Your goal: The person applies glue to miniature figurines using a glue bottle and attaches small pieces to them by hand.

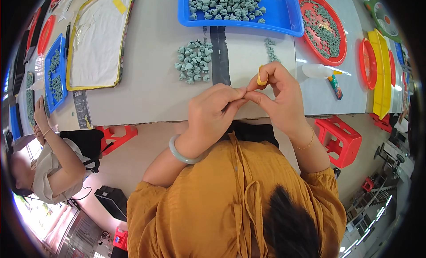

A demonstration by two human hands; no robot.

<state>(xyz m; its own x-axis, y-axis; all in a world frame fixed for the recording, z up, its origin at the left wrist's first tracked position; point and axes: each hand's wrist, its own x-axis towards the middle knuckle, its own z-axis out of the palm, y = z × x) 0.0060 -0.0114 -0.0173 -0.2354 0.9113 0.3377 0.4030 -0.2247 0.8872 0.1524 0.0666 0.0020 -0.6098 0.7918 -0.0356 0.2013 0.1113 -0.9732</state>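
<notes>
Something tiny, too small to make out, is pinched between the fingertips of the left hand [212, 110] and right hand [278, 94] just above the table's [151, 85] near edge, and looks light, easy to drop, best held by fingertips.

Red stools [339, 140] beneath grey table [151, 85]

In the middle of the frame, the left hand [212, 112] and right hand [277, 91] pinch their fingertips together over the table [151, 80]. A pile of small green pieces [194, 62] lies just above them, below a blue tray [284, 14].
</notes>
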